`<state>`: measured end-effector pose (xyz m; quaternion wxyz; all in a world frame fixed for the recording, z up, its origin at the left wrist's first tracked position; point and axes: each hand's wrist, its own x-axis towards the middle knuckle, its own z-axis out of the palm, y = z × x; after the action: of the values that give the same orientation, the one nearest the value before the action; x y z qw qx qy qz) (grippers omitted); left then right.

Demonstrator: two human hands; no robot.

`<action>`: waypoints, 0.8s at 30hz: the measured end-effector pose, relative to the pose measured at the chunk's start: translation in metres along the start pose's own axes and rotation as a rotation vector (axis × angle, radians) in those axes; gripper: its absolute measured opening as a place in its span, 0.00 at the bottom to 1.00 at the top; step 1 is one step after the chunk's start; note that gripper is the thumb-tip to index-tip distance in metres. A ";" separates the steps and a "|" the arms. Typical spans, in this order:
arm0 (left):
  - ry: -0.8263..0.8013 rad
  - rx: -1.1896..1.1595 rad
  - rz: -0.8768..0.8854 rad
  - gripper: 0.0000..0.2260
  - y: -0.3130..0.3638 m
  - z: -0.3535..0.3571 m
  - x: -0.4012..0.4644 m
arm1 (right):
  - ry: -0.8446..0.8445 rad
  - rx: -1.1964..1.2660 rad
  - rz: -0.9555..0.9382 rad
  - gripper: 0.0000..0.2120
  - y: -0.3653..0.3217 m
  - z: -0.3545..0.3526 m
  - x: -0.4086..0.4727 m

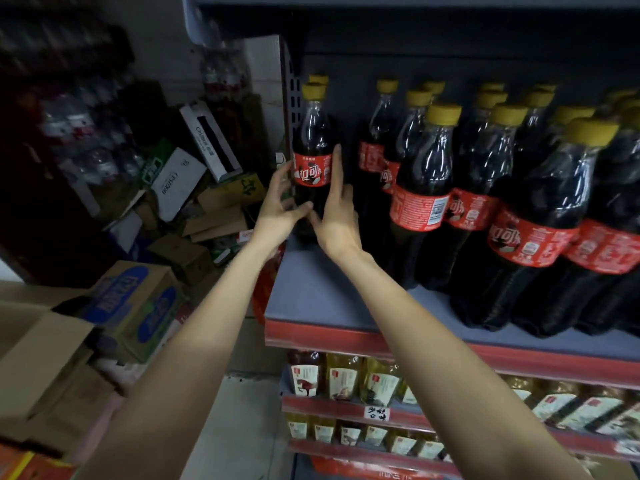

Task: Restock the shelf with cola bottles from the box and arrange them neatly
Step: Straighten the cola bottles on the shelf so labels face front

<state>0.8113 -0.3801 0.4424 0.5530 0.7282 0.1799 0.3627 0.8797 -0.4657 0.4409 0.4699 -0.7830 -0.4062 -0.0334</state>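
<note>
Head view: two hands flank one cola bottle [312, 161] standing upright at the left end of the shelf [311, 299]. Left hand [282, 206] has its grip spread, fingers straight beside the label; right hand [334, 209] likewise spread, forefinger along the bottle's right side. Rows of yellow-capped bottles [429, 188] stand rightward; one open cardboard box [45, 355] sits lower left.

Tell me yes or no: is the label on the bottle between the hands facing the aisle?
Yes, the leftmost cola bottle, flanked by the left hand and right hand, shows its red logo panel to the front.
</note>
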 end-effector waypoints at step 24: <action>-0.215 -0.003 0.165 0.23 0.029 0.072 -0.011 | 0.609 -0.032 -0.167 0.14 0.015 -0.066 -0.117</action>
<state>0.8527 -0.4454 0.4570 0.5386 0.7743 0.0584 0.3271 0.8336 -0.5903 0.4158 0.5530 -0.7083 -0.3091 -0.3114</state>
